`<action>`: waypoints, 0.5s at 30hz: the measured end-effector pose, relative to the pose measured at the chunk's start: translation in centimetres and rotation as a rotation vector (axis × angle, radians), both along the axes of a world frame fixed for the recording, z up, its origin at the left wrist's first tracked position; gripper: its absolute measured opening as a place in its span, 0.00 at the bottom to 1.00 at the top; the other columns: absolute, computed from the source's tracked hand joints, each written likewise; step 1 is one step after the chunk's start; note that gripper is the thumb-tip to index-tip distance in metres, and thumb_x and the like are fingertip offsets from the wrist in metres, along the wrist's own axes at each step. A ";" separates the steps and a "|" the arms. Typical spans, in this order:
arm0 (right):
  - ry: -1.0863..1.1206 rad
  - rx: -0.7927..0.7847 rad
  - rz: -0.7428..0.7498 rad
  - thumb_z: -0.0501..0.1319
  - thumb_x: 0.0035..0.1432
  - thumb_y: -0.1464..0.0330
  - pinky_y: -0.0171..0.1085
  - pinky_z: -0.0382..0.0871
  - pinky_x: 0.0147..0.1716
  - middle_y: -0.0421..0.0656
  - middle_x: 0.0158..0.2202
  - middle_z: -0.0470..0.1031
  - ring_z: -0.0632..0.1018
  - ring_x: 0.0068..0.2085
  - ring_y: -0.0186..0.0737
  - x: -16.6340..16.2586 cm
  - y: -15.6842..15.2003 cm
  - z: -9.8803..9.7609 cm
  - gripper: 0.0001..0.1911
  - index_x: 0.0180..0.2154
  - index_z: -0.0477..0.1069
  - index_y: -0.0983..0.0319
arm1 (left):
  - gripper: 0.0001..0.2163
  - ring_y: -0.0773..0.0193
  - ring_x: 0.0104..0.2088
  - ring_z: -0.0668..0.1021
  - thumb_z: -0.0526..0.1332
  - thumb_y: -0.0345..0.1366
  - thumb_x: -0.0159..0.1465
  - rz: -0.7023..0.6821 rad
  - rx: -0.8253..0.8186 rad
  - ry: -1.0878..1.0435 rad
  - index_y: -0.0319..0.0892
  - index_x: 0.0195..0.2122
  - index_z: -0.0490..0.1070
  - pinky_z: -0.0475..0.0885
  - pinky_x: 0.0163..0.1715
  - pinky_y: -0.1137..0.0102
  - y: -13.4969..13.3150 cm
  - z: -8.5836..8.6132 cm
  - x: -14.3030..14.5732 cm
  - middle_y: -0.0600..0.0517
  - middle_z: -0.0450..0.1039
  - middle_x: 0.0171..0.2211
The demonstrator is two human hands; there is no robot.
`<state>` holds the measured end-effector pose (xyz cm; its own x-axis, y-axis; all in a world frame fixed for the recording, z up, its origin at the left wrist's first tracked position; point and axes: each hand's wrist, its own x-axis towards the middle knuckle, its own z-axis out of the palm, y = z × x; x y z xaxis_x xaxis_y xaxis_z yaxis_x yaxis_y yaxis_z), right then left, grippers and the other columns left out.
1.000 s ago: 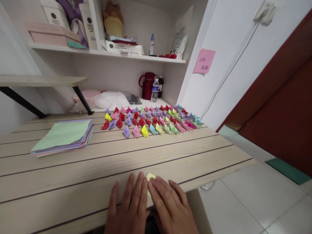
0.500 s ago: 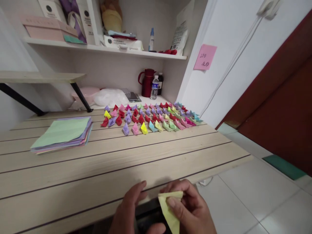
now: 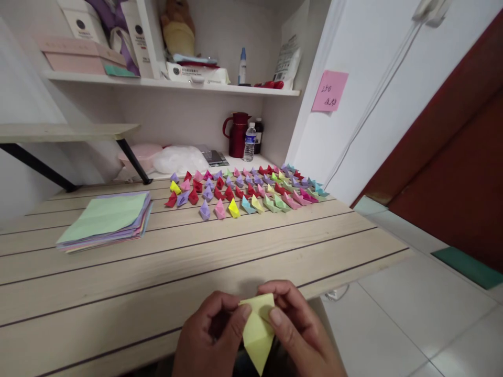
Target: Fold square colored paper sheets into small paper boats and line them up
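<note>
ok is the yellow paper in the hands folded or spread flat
Folded: the yellow paper shows creases and narrows to a point, held by left hand and right hand.

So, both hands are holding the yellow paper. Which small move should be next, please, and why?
Probably the left hand and right hand should press the folds of the yellow paper flat. Fold lines already cross it, and both thumbs rest on its near face, one at each side, so a firmer pinch seems easiest.
</note>
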<state>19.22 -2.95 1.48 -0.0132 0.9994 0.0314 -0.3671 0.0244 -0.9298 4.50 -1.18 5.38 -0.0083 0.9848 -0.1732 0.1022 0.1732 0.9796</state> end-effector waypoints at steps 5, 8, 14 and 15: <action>-0.719 0.497 -0.170 0.60 0.66 0.59 0.45 0.71 0.53 0.47 0.54 0.72 0.74 0.55 0.49 3.4 0.9 -0.3 0.21 0.58 0.64 0.52 | 0.14 0.70 0.19 0.63 0.63 0.49 0.55 -0.126 -0.086 0.092 0.42 0.24 0.71 0.59 0.18 0.75 2.1 -0.5 -1.0 0.59 0.61 0.17; -0.923 0.624 -0.176 0.64 0.62 0.66 0.43 0.69 0.52 0.46 0.53 0.71 0.72 0.55 0.48 4.3 1.9 -0.3 0.15 0.51 0.69 0.53 | 0.12 0.68 0.20 0.67 0.59 0.45 0.57 -0.268 -0.067 0.317 0.43 0.25 0.72 0.61 0.20 0.74 3.4 -0.7 -1.0 0.58 0.64 0.18; -0.936 0.782 0.010 0.57 0.66 0.72 0.47 0.66 0.50 0.45 0.49 0.68 0.69 0.54 0.49 5.1 2.8 0.1 0.09 0.44 0.74 0.55 | 0.09 0.68 0.17 0.70 0.57 0.40 0.57 -0.335 -0.053 0.557 0.44 0.24 0.71 0.58 0.19 0.72 6.5 -0.4 -1.1 0.58 0.67 0.19; -0.974 0.836 0.043 0.58 0.66 0.72 0.49 0.65 0.51 0.46 0.51 0.67 0.68 0.55 0.50 5.2 2.8 0.2 0.11 0.47 0.73 0.54 | 0.09 0.68 0.16 0.69 0.57 0.40 0.58 -0.351 -0.051 0.579 0.44 0.25 0.72 0.58 0.19 0.72 6.9 -0.5 -1.2 0.58 0.68 0.19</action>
<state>24.38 -0.12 1.67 -0.4161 0.6787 0.6051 0.4371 0.7329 -0.5214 3.28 5.76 4.92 0.2052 0.9367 -0.2836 0.6663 0.0785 0.7416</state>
